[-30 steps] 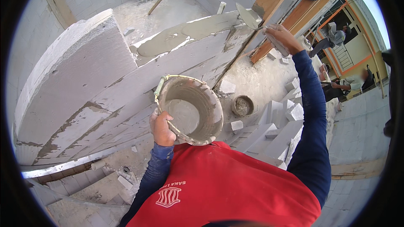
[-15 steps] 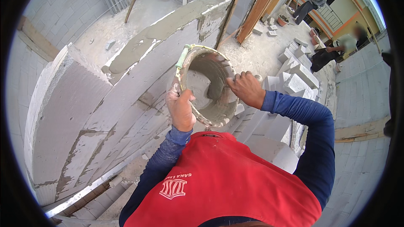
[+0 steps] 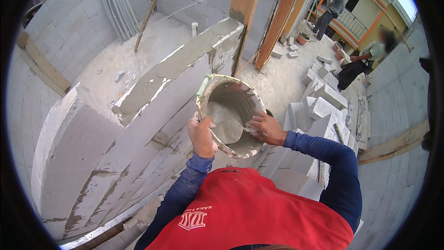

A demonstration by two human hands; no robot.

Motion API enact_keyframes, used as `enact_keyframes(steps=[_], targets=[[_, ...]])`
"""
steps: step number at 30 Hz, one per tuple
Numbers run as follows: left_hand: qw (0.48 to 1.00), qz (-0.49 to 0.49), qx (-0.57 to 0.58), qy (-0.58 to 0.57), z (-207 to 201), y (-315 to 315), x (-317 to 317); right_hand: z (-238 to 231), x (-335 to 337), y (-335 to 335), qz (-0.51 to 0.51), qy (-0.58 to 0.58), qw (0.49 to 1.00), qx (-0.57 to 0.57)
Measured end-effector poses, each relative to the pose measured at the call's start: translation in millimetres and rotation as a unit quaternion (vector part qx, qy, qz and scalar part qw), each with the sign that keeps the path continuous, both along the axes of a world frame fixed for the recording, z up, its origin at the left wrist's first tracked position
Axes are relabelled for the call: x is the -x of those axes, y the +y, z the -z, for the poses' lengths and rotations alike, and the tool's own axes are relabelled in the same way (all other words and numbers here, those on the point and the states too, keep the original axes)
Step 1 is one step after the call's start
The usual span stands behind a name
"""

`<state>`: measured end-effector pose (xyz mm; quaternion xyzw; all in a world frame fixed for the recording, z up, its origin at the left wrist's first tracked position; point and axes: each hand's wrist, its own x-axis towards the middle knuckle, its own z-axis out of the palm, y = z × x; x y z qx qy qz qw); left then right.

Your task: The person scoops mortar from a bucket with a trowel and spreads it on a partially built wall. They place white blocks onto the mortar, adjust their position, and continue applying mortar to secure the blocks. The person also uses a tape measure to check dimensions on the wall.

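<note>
My left hand (image 3: 202, 137) is closed on the near left rim of a mortar-smeared bucket (image 3: 252, 96), thumb over the edge. The bucket tilts so that its inside shows, with wet grey mortar (image 3: 216, 111) in it. My right hand (image 3: 265, 129) is wrapped round the handle of a trowel at the bucket's right side. The trowel's blade (image 3: 229, 131) lies inside the bucket, coated in mortar, so its outline is partly lost. Beside the bucket on the left runs a light block wall (image 3: 152, 129), with a bed of mortar (image 3: 185, 58) spread along its top.
An upright block (image 3: 76, 134) stands at the wall's left end. Wooden posts (image 3: 277, 23) rise at its far end. Stacked blocks (image 3: 323, 106) lie to the right. Two people are farther off: one standing (image 3: 330, 11), one bent low (image 3: 358, 67). A slanted pole (image 3: 152, 11) leans at the back.
The trowel blade has come into plain view inside the bucket, and my right hand has dropped lower along its right side. My left hand keeps its hold on the rim. The view has shifted.
</note>
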<state>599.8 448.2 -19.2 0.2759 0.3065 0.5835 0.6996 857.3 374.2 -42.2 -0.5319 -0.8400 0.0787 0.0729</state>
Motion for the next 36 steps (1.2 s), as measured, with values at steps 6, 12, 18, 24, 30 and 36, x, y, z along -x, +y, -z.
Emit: enact_keyframes(steps=[6,12,18,24,30,36], targets=[[0.999,-0.026,0.026,-0.012,1,18,7,-43,-32,24,0.075,0.158,0.984,-0.021],[0.998,-0.051,0.033,-0.01,0,20,9,-96,-60,91,0.208,0.228,0.949,-0.07],[0.998,-0.046,0.036,-0.013,37,11,31,-106,-95,220,0.28,0.122,0.933,-0.188],[0.992,-0.089,0.09,0.019,50,-7,52,-144,-104,277,0.356,0.188,0.911,-0.082],[0.987,-0.1,0.083,0.098,58,-25,66,-225,-117,270,0.324,0.362,0.873,0.033],[0.98,-0.127,0.122,0.092,74,-29,72,-191,-110,249,0.316,0.272,0.909,0.021]])
